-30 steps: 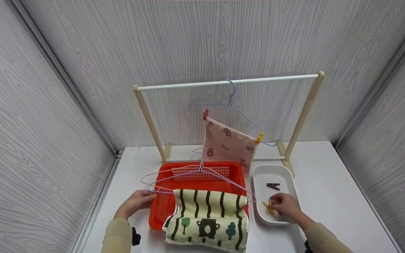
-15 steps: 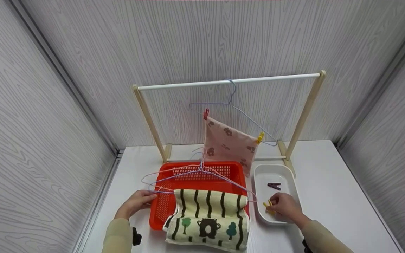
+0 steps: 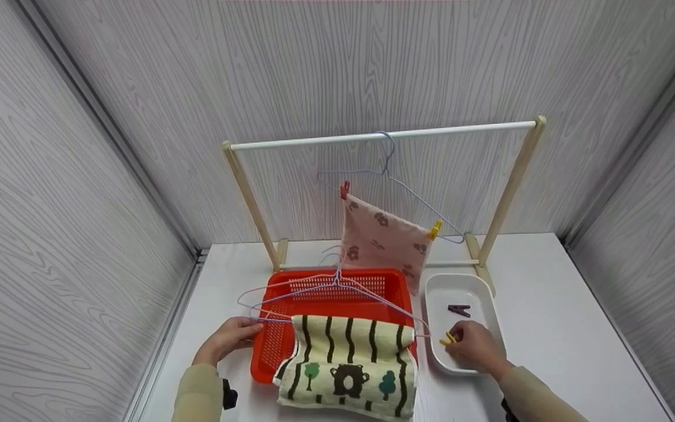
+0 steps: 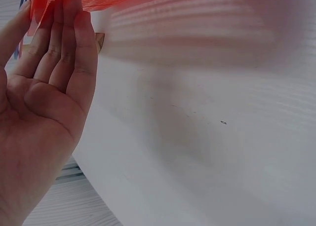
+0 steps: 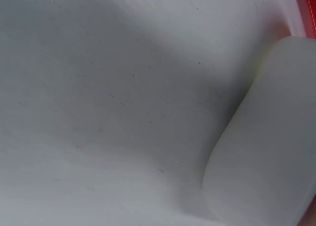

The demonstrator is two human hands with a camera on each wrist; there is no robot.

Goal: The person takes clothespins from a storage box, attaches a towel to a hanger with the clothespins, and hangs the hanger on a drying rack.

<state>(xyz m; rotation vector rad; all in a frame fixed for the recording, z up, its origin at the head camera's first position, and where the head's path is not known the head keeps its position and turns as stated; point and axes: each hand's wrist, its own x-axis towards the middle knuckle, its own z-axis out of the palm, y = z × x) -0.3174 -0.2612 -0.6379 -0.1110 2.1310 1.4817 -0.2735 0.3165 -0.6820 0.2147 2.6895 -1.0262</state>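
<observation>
My left hand [image 3: 232, 339] grips the left rim of a red plastic basket [image 3: 259, 357], thumb and fingers on either side, as the left wrist view shows. Two wire hangers [image 3: 308, 286], one pink and one lavender, lie across the basket, their left corners close by that hand. A cream towel [image 3: 346, 363] with dark stripes and a bear drapes over the hangers and the basket's front. My right hand [image 3: 478, 346] reaches into a white tray [image 3: 429, 287] and pinches a yellow clothespin [image 3: 448, 338], partly hidden by the fingers. A dark clothespin [image 3: 459, 310] lies farther back in the tray.
Behind stands a wooden rack with a white rod [image 3: 314, 140]. From it a lavender hanger [image 3: 412, 190] hangs tilted, bearing a pink cloth [image 3: 381, 237] held by a red clothespin [image 3: 344, 190] and a yellow one. Walls [image 3: 74, 205] enclose the white table [image 3: 548, 328].
My right hand has shifted slightly within the tray, and its fingers now cover more of the yellow clothespin. The left hand, basket and towel show no clear movement.
</observation>
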